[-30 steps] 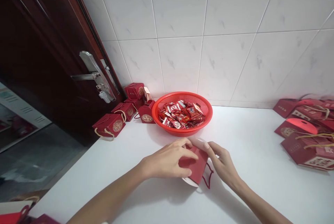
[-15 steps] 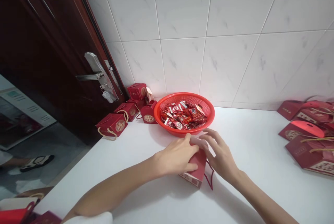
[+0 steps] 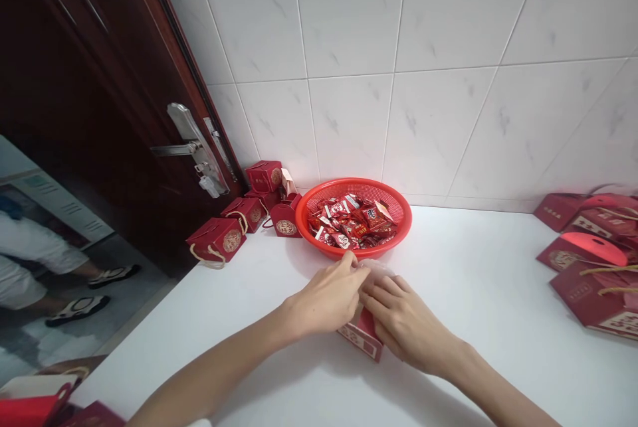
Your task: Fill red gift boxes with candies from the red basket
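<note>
A small red paper gift box (image 3: 363, 341) with pale printing on its near side rests on the white table, mostly covered by both hands. My left hand (image 3: 326, 295) is closed on the box's top from the left, its fingertips partly hidden at a pale flap (image 3: 375, 274). From the right, my right hand (image 3: 406, 324) lies over the top and right side, fingers bent round the edge. Just behind them stands a red plastic basket (image 3: 403, 231) holding many red-wrapped sweets (image 3: 356, 221).
Several red gift boxes (image 3: 219, 239) with rope handles stand at the left back. More red boxes (image 3: 578, 287) are on the right. A tiled wall (image 3: 438, 128) borders the table (image 3: 478, 274) behind. By the dark door (image 3: 90, 82), a person's legs (image 3: 34, 248) show.
My right hand has come down and closer to my left, now over the box's top and right side. The red cord handle is now hidden. At left, a person's legs have come into view.
</note>
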Available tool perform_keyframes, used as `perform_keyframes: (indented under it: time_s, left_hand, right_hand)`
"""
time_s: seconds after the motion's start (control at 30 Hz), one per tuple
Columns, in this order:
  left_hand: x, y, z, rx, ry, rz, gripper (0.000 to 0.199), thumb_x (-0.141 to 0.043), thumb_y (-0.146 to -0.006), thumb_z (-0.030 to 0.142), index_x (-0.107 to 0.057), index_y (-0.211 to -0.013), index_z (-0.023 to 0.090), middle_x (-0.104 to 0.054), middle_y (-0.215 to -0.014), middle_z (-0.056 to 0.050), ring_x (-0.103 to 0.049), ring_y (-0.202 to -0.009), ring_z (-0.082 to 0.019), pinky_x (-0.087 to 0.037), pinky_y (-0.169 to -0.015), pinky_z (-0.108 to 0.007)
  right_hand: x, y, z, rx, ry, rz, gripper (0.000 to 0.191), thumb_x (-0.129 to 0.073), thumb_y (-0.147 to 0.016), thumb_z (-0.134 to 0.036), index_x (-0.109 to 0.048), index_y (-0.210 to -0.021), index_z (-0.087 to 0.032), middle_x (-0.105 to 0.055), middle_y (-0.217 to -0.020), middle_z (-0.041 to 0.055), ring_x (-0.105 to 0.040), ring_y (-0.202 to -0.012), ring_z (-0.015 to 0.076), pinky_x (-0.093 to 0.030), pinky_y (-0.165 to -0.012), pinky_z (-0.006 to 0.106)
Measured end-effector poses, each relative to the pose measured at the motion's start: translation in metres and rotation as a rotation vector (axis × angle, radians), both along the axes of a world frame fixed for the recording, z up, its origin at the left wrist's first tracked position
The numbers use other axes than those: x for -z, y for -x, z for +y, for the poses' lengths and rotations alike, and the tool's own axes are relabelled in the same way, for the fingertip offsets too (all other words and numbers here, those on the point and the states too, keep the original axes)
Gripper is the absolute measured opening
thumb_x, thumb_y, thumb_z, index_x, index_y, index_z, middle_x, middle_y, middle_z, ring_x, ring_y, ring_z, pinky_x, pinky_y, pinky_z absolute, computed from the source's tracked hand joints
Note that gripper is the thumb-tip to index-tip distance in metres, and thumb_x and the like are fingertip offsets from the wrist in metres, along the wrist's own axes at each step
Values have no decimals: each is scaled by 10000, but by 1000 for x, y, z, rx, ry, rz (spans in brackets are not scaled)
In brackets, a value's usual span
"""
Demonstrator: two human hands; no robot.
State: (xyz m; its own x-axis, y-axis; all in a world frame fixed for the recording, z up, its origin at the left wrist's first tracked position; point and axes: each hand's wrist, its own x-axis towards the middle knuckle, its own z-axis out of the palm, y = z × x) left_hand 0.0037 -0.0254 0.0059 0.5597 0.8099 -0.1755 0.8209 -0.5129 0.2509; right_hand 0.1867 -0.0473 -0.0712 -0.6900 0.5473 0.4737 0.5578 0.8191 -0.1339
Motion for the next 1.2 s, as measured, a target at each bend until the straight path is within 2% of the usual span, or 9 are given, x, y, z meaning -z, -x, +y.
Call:
perform_keyframes:
  time_s: [0.2, 0.43, 0.57, 0.67, 0.73, 0.83, 0.97, 1.1, 1.2]
  left_hand:
    - [7, 11, -1, -92, 73, -99, 534, -466, -903, 380, -469, -1418, 240, -579, -1217, -121, -692, -922, -295, -522, -752, -349]
    - [26, 26, 1, -185, 140, -236, 896, -616, -813, 589, -266, -1588, 306, -437, -1536, -133, -545, -1294, -388, -497, -962, -422]
    - [38, 31, 0, -195, 122, -314, 967, -666, -776, 626, -274, -1591, 286, -449, -1525, -121, -516, -1329, -381, -481, -1015, -427]
    - [47, 36, -1, -228, 150, -327, 1009, -670, -773, 649, -237, -1603, 273, -402, -1562, -137, -498, -1347, -392, -454, -1055, -455]
    - [53, 39, -2, -229, 178, -346, 1015, -650, -790, 659, -199, -1611, 266, -355, -1595, -151, -476, -1365, -399, -430, -1080, -478]
    - [66, 43, -3, -198, 219, -393, 999, -590, -838, 667, -136, -1620, 242, -268, -1642, -160, -389, -1434, -388, -372, -1133, -503]
    - [83, 44, -3, -157, 250, -477, 967, -510, -886, 672, -82, -1624, 217, -217, -1667, -146, -286, -1502, -337, -300, -1191, -494]
    - [82, 46, -1, -169, 241, -443, 987, -495, -892, 679, -79, -1621, 159, -164, -1677, -165, -215, -1532, -329, -247, -1222, -503]
    - [67, 47, -2, -197, 153, -345, 980, -497, -890, 692, -137, -1615, 140, -153, -1678, -167, -153, -1547, -339, -206, -1237, -520]
  right_hand:
    - [-18, -16, -2, -10, 91, 125, 213, -469, -806, -20, -585, -865, -187, -602, -920, 90, -499, -836, 226, -493, -713, 367]
    - [-31, -47, -14, -28, 152, 113, 95, -594, -889, -196, -610, -982, -205, -692, -1056, 97, -584, -1078, 283, -528, -880, 437]
    - [-21, -50, -17, 48, 276, 186, 246, -610, -940, -456, -651, -936, -214, -669, -1257, 136, -592, -1173, 303, -557, -907, 453]
    - [-9, -48, -19, 135, 340, 258, 272, -505, -1005, -427, -675, -938, -224, -640, -1333, 129, -594, -1227, 279, -572, -932, 429]
    - [2, -48, -21, 144, 313, 268, 262, -519, -1001, -415, -666, -1131, -242, -591, -1409, 126, -570, -1286, 280, -567, -973, 437]
    - [25, -50, -27, 129, 212, 217, 578, -583, -970, -444, -424, -1498, -270, -460, -1544, 127, -400, -1452, 313, -526, -1052, 486]
    - [51, -53, -32, 191, 146, 141, 749, -527, -982, -516, -189, -1610, -289, -320, -1624, 112, -153, -1538, 355, -478, -1081, 569]
    - [51, -52, -31, 205, 121, 96, 786, -496, -975, -578, -151, -1620, -291, -294, -1630, 97, -5, -1536, 375, -361, -1118, 674]
    - [39, -52, -30, 171, 156, 70, 715, -489, -999, -514, -182, -1612, -314, -295, -1629, 78, -59, -1539, 356, -351, -1131, 667]
